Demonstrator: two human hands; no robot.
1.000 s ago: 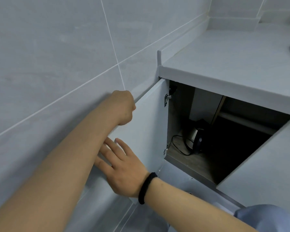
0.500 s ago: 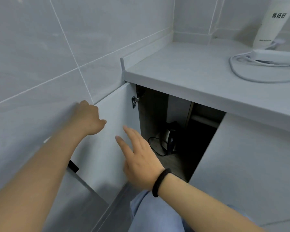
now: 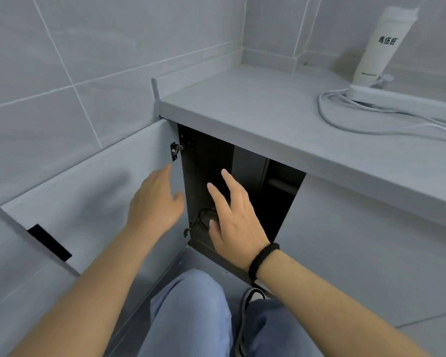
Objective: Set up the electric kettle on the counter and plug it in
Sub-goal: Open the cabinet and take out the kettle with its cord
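Far left, a grey tiled wall (image 3: 62,73) runs back to the corner, and the cabinet door (image 3: 88,197) stands swung wide open against it, its inner face pale, with a black handle strip (image 3: 49,242) near its outer edge and two metal hinges, one high (image 3: 175,150) and one low (image 3: 187,231), on the cabinet side. The left hand (image 3: 156,204) hangs in front of the door's hinge edge with fingers straight and loose, released and grasping nothing; whether it touches the door cannot be told. Just to its right, the right hand (image 3: 236,220), a black band (image 3: 262,258) on its wrist, is held at the mouth of the open cabinet (image 3: 242,181), fingers spread and relaxed, also grasping nothing. The inside of the cabinet is dark; a loop of black cord (image 3: 204,215) lies on its floor just beside the right hand's thumb, and the kettle itself is hidden behind that hand, so its place in the cabinet cannot be made out. Below the hands are the person's knees in blue jeans (image 3: 191,318) and a shoe (image 3: 250,300). To the right of the opening a second cabinet door (image 3: 371,248) is closed. Above it the grey counter (image 3: 268,112) carries, at its far right, a white power strip (image 3: 402,97) with its white cable (image 3: 345,119) looped on the surface, and behind the strip a tall white bottle (image 3: 381,45) with dark lettering stands near the back wall.
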